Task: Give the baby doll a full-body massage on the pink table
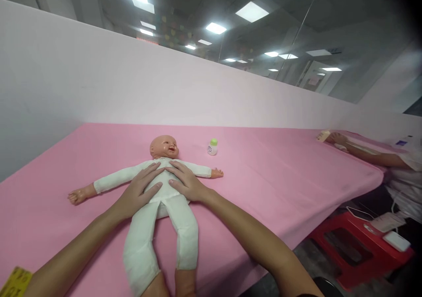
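A baby doll (162,192) with a white cloth body lies on its back on the pink-covered table (263,187), its head toward the wall and its arms spread wide. My left hand (140,191) rests flat on the left side of the doll's torso, fingers stretched toward its chest. On the other side of the torso lies my right hand (185,180), also flat with fingers apart. Neither hand grips anything. Beyond the doll's arm on the right stands a small clear bottle (212,147) with a light green cap.
A white wall (198,94) borders the table's back. At the far right, another person's hand (338,138) is by a cream-coloured object (323,135). A red stool (356,248) holding a phone and a white device stands below the table's right edge. A yellow tag (16,281) shows at lower left.
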`<state>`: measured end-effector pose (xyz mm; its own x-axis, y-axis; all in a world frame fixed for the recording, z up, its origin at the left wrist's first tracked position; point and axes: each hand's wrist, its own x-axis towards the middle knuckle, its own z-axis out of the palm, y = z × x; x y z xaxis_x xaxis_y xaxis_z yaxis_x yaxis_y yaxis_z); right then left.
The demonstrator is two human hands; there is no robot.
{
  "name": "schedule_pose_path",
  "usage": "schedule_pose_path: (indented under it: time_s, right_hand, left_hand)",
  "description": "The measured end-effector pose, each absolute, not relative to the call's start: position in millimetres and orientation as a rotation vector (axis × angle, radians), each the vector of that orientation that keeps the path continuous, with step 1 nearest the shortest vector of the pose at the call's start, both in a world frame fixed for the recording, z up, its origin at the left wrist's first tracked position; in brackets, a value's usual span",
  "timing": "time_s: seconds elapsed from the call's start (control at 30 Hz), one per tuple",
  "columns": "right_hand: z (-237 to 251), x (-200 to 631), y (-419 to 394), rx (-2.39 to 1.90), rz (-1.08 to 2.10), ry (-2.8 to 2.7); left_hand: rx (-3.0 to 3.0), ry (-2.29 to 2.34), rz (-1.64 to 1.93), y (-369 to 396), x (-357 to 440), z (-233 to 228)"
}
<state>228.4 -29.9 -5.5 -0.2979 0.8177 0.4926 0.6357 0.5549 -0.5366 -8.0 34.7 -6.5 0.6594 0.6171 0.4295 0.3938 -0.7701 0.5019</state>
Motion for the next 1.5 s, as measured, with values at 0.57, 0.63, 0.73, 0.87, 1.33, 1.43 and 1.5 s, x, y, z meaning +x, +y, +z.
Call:
schedule_pose_path:
  time_s: [0.57,0.63,0.73,0.87,1.33,1.43,1.5]
  right_hand:
    - [-7.0,229.2,-26.7,-1.144,0.265,-2.044]
    - [-6.8,229.1,-26.9,-1.147,0.266,-2.043]
    - [-6.6,229.1,-27.1,-1.155,0.264,-2.046]
    - [-5.2,229.2,-28.3,-1.141,0.264,-2.049]
    - [-11.4,228.9,-26.6,-1.161,0.310,-2.011]
    - [-11.4,228.9,-27.1,-1.156,0.311,-2.011]
    - [-11.1,228.7,-27.8,-1.157,0.315,-2.008]
  left_hand:
    - [2.559,0.790,0.879,37.2,-7.1,-6.9]
    - [2.553,0.788,0.876,37.3,-7.1,-6.8]
    - [2.559,0.788,0.874,36.7,-7.0,-6.0]
    - [2.555,0.798,0.870,35.5,-6.9,-5.3]
    - [2.511,0.816,0.832,32.1,-7.7,-4.7]
    - [2.492,0.835,0.822,29.5,-7.5,-3.5]
    - [2.493,0.835,0.816,28.6,-7.6,-3.1]
